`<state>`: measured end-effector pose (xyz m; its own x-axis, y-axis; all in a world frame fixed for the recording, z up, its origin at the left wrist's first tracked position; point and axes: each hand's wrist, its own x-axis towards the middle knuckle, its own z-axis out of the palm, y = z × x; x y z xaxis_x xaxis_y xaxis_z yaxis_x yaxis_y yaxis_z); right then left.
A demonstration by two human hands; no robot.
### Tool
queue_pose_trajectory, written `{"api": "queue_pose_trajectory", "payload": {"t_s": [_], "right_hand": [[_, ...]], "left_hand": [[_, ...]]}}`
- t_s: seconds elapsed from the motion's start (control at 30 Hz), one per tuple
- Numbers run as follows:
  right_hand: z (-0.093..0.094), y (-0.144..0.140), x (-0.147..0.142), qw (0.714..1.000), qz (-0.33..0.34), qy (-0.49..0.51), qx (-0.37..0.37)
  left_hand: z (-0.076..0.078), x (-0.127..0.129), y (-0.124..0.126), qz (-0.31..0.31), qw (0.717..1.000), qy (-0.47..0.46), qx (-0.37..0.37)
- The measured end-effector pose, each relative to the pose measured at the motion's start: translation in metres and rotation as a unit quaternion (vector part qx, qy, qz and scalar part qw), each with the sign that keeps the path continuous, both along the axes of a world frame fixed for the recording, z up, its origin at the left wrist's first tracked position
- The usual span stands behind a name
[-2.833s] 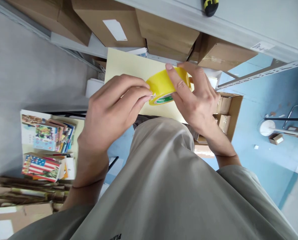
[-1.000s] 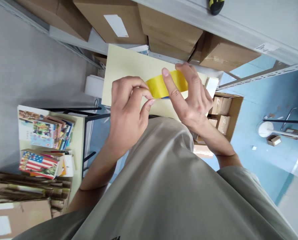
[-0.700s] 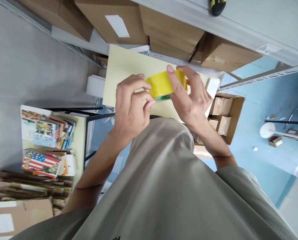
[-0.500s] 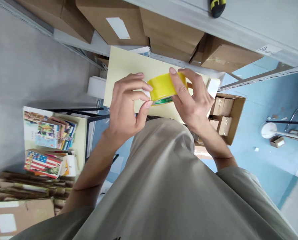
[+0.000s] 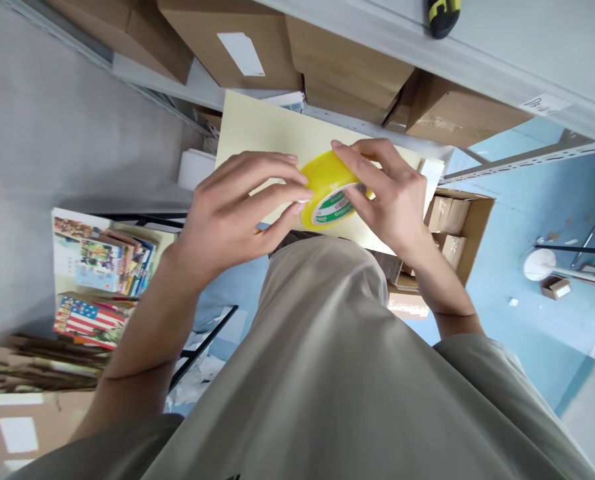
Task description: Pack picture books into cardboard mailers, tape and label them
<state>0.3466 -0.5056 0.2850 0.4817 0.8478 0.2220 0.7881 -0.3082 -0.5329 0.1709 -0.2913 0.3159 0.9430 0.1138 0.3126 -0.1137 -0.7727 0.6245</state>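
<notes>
A roll of yellow packing tape [image 5: 322, 172] is held up over a pale yellow board [image 5: 257, 127], its green and white core label facing me. My right hand [image 5: 390, 193] grips the roll from the right, one digit in the core opening and another across the outer face. At the roll's left side my left hand [image 5: 242, 207] is closed in a pinch. A small white tab [image 5: 302, 201] shows between its fingertips, mostly hidden by them.
Cardboard boxes [image 5: 352, 60] line the shelf ahead, under a grey shelf edge bearing a black and yellow tool [image 5: 443, 17]. Books [image 5: 100, 267] and flattened cardboard [image 5: 47, 363] lie at left. An open carton [image 5: 470, 240] with small boxes stands at right.
The tape roll has tilted so more of its core label faces me. My left hand has turned and its wrist has moved left, fingertips still at the roll's edge.
</notes>
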Motion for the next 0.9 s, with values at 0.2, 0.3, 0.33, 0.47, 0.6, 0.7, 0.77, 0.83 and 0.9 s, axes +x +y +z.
{"api": "queue_pose_trajectory", "payload": {"t_s": [0.2,0.3,0.33,0.47,0.6,0.7,0.77,0.83,0.9], "right_hand": [[-0.014,0.003,0.012,0.993,0.065,0.094,-0.028],[-0.02,0.004,0.006,0.988,0.051,0.142,-0.025],[-0.021,0.004,0.003,0.986,0.045,0.159,-0.02],[-0.024,0.002,-0.007,0.976,0.031,0.215,-0.001],[-0.026,-0.003,-0.011,0.97,0.026,0.243,-0.001],[-0.026,-0.007,-0.011,0.967,0.024,0.253,0.0],[-0.025,-0.008,-0.01,0.964,0.027,0.265,0.0],[-0.025,-0.01,-0.009,0.958,0.039,0.283,0.001],[-0.025,-0.01,-0.009,0.951,0.051,0.305,0.006]], "left_hand": [[-0.005,0.004,0.006,-0.021,0.993,0.083,-0.076],[-0.015,0.004,0.002,-0.011,0.993,0.065,-0.094],[-0.018,0.004,0.0,-0.005,0.994,0.058,-0.096],[-0.031,0.004,-0.007,0.027,0.994,0.043,-0.102],[-0.041,-0.002,-0.013,0.052,0.99,0.044,-0.123],[-0.042,-0.006,-0.015,0.044,0.983,0.057,-0.166],[-0.04,-0.007,-0.014,0.036,0.981,0.06,-0.183],[-0.036,-0.005,-0.013,0.035,0.981,0.058,-0.182],[-0.033,-0.002,-0.012,0.03,0.982,0.06,-0.179]]}}
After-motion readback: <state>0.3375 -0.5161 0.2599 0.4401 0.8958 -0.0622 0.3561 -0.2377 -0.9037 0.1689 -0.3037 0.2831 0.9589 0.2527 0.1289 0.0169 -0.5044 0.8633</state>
